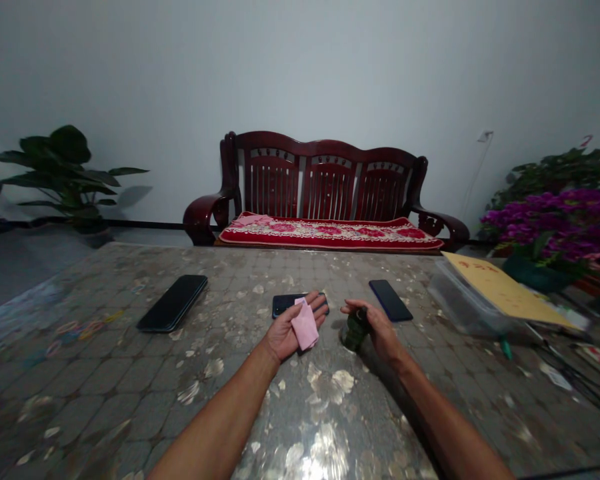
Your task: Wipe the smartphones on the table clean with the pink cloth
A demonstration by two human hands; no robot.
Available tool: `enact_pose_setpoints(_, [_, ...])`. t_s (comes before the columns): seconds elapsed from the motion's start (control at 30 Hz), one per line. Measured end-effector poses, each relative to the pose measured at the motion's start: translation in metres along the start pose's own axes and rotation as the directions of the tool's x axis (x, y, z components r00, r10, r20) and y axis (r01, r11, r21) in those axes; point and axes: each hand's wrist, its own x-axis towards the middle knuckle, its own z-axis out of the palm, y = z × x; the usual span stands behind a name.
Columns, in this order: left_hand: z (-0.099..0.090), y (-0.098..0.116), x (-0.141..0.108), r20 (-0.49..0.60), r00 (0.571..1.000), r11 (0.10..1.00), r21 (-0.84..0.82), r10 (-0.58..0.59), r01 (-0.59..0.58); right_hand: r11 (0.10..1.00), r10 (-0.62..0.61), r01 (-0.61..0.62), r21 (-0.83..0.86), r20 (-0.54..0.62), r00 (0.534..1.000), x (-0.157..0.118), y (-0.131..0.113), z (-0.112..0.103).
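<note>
In the head view, a glossy, patterned counter (250, 273) fills the near part of the room. Beyond it, a dark red wooden bench (330, 177) with a floral cushion (330, 231) stands before a pale wall (320, 67); a leafy plant (67, 173) is far left, purple flowers (560, 217) far right. Phones lie on the counter, one (174, 303) at left, another (390, 300) at right. The left hand (285, 333) is palm up, fingers extended, with a folded pink cloth (306, 328) on it. The right hand (383, 333) curves about a dark green jar (354, 332), right of the cloth; how firmly it grips, I cannot tell.
</note>
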Motion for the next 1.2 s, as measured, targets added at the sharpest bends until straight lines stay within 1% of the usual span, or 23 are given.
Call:
enact_pose_setpoints(0.1, [-0.002,-0.002,0.001,0.024,1.000,1.000,-0.003,-0.004,0.004,0.999,0.023,-0.019,0.046,-0.089,0.996,0.004,0.006,0.012])
enact_pose_setpoints(0.17, [-0.002,-0.002,0.001,0.035,0.999,1.000,0.001,-0.009,0.009,0.997,0.030,-0.019,0.072,-0.151,0.988,0.007,0.006,0.021])
enact_pose_setpoints(0.23, [-0.003,-0.003,0.001,0.040,0.999,1.000,0.009,-0.013,0.013,0.992,0.051,-0.029,0.120,-0.181,0.982,0.010,0.002,0.027])
enact_pose_setpoints(0.27, [-0.002,-0.003,0.001,0.041,0.999,1.000,0.013,-0.014,0.013,0.986,0.077,-0.049,0.157,-0.175,0.982,0.011,-0.001,0.030])
enact_pose_setpoints(0.3, [-0.002,-0.003,0.001,0.041,0.999,1.000,0.016,-0.012,0.012,0.976,0.113,-0.081,0.200,-0.153,0.982,0.011,-0.004,0.032])
enact_pose_setpoints(0.4, [-0.002,-0.004,0.001,0.035,0.999,1.000,0.016,-0.008,0.007,0.931,0.228,-0.207,0.301,-0.035,0.973,0.009,-0.014,0.035])
enact_pose_setpoints(0.47, [-0.002,-0.004,0.002,0.036,0.999,1.000,0.015,-0.004,0.003,0.916,0.268,-0.261,0.305,0.020,0.963,0.007,-0.018,0.036])
enact_pose_setpoints(0.53, [-0.002,-0.004,0.003,0.042,0.999,1.000,0.016,0.002,-0.002,0.921,0.276,-0.276,0.276,0.036,0.960,0.004,-0.021,0.037])
enact_pose_setpoints(0.63, [-0.002,-0.006,0.004,0.039,0.999,1.000,0.014,0.012,-0.013,0.934,0.267,-0.268,0.235,0.036,0.963,0.003,-0.024,0.040])
enact_pose_setpoints(0.7, [-0.002,-0.008,0.005,0.032,0.999,1.000,0.008,0.023,-0.024,0.931,0.264,-0.269,0.246,0.055,0.963,0.003,-0.026,0.043])
enact_pose_setpoints(0.87, [0.003,-0.011,0.005,0.033,0.999,1.000,-0.011,0.029,-0.028,0.877,0.262,-0.315,0.363,0.187,0.947,0.003,-0.029,0.046])
enact_pose_setpoints(1.07, [0.007,-0.012,0.004,0.068,0.998,1.000,-0.011,0.008,-0.007,0.804,0.158,-0.337,0.489,0.370,0.916,0.003,-0.018,0.044])
enact_pose_setpoints(1.13, [0.007,-0.012,0.005,0.068,0.998,1.000,-0.018,0.009,-0.008,0.803,0.129,-0.331,0.496,0.396,0.909,0.004,-0.014,0.043])
enact_pose_setpoints(1.2, [0.005,-0.011,0.005,0.063,0.998,1.000,-0.026,0.015,-0.013,0.816,0.101,-0.299,0.495,0.386,0.917,0.005,-0.011,0.042])
